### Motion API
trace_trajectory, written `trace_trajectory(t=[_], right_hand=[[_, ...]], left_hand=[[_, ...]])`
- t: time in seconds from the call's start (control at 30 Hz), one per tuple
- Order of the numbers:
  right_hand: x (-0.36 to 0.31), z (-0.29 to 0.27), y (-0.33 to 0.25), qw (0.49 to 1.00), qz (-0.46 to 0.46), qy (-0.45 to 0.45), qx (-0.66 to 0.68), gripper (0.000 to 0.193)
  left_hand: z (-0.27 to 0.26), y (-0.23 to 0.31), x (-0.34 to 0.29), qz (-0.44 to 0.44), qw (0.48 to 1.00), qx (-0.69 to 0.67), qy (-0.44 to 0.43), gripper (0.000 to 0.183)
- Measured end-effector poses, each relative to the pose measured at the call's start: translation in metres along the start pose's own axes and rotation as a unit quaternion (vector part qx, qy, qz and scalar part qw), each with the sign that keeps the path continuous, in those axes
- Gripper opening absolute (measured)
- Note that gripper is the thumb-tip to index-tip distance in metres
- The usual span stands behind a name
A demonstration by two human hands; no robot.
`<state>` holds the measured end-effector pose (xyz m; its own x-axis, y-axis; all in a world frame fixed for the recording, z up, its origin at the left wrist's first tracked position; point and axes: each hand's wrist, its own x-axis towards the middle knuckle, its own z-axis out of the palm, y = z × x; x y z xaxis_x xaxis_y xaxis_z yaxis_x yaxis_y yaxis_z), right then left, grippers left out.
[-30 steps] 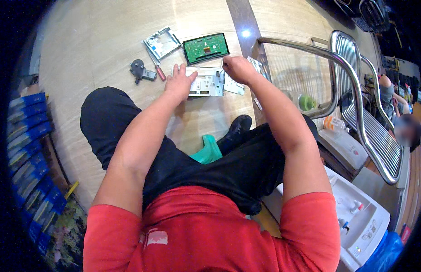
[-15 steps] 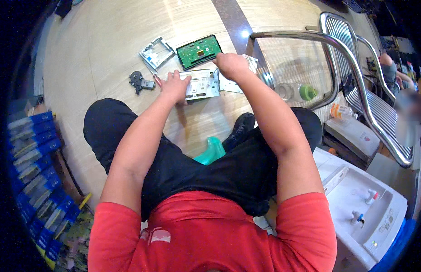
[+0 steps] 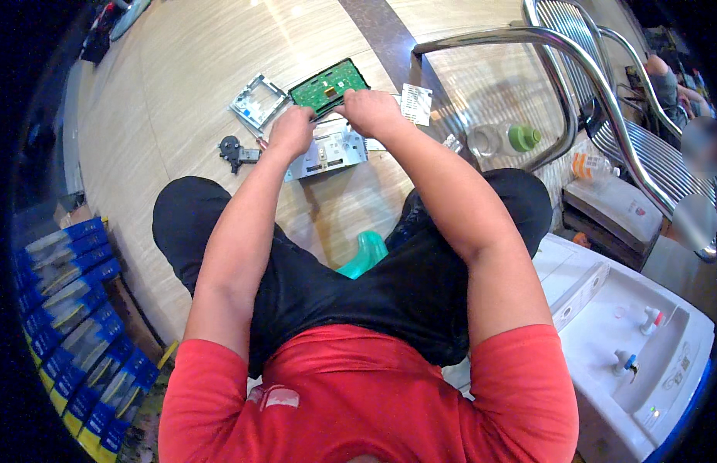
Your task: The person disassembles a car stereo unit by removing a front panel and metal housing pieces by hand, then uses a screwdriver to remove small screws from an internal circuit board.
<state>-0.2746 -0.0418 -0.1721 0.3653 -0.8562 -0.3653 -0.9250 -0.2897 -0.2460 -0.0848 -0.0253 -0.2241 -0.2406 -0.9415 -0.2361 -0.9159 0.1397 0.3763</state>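
A green circuit board [image 3: 330, 83] in a black frame lies on the floor ahead of me. My left hand [image 3: 293, 130] is closed at its near left corner. My right hand [image 3: 369, 113] has its fingers pinched at the near edge of the same panel, thumb toward the left hand. Just below both hands sits a silver metal case [image 3: 327, 158], slightly tilted, its far side partly covered by them. An open metal bracket [image 3: 259, 100] lies left of the board. Nearer me is a black mechanical part [image 3: 236, 153] with a round end. The fingertips' exact grip is hidden.
White printed paper [image 3: 416, 104] lies right of my right hand. Beyond it stand a clear bottle with a green lid [image 3: 522, 138] and a chrome bench [image 3: 605, 123]. A white water dispenser [image 3: 620, 339] is at right, blue packages [image 3: 80, 324] at left, a green translucent object [image 3: 366, 253] between my legs.
My left hand has left the case's top and moved up to the board's edge. My right hand has shifted left beside it. The board has turned slightly and the case now tilts.
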Motion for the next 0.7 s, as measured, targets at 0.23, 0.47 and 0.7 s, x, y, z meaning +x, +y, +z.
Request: trace_trajectory(t=[0.23,0.47,0.7], right_hand=[[0.004,0.013,0.011,0.998,-0.014,0.067,-0.001,0.016],[0.008,0.017,0.017,0.993,-0.051,0.098,0.039,0.019],[-0.004,0.015,0.018,0.998,0.040,0.051,0.020,0.019]], left_hand=[[0.022,0.023,0.032,0.043,0.998,-0.050,0.007,0.018],[0.049,0.028,0.056,0.069,0.995,-0.061,-0.032,0.026],[0.059,0.034,0.055,0.053,0.985,-0.072,-0.147,0.033]])
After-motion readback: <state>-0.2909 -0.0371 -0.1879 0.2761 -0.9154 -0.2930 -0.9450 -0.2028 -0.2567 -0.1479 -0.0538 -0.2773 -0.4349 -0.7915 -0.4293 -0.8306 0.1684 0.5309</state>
